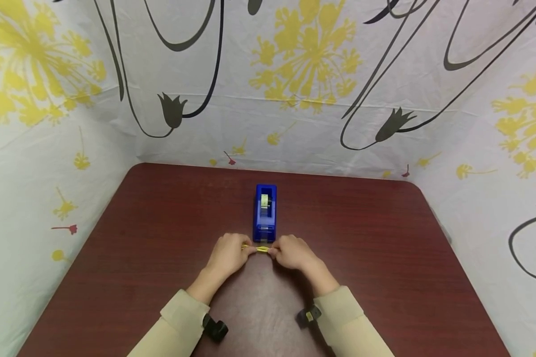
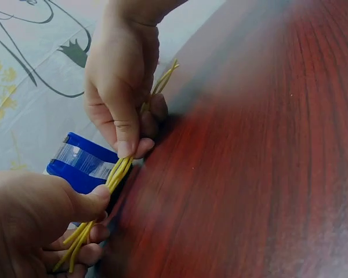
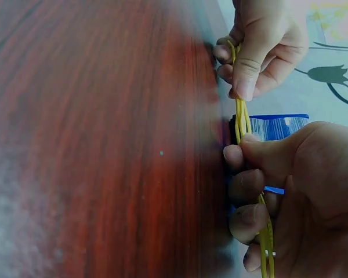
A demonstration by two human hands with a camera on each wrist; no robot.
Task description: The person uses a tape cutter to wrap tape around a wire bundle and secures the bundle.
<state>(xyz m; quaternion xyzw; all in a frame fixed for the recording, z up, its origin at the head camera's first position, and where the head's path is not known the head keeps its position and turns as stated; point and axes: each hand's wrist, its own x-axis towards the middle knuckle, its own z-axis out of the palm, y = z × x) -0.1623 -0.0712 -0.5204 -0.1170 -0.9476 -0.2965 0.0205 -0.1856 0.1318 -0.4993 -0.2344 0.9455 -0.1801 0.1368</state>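
A small bundle of thin yellow strands (image 1: 262,249) is stretched crosswise between both hands, just in front of a blue tape dispenser (image 1: 257,208). My left hand (image 1: 230,254) pinches its left part between thumb and fingers. On the other side my right hand (image 1: 293,252) pinches the right part. In the left wrist view, strand ends stick out beyond both grips, and a short length of the yellow bundle (image 2: 119,172) shows between the two thumbs. The right wrist view shows the strands (image 3: 242,119) running side by side there. The fingers hide the gripped parts.
The dispenser holds a roll of clear tape (image 1: 264,201) and stands lengthwise on the dark red wooden table (image 1: 362,238). White cloth with yellow and grey flower prints (image 1: 232,119) hangs behind the table and at both sides. Each wrist carries a small black camera (image 1: 215,328).
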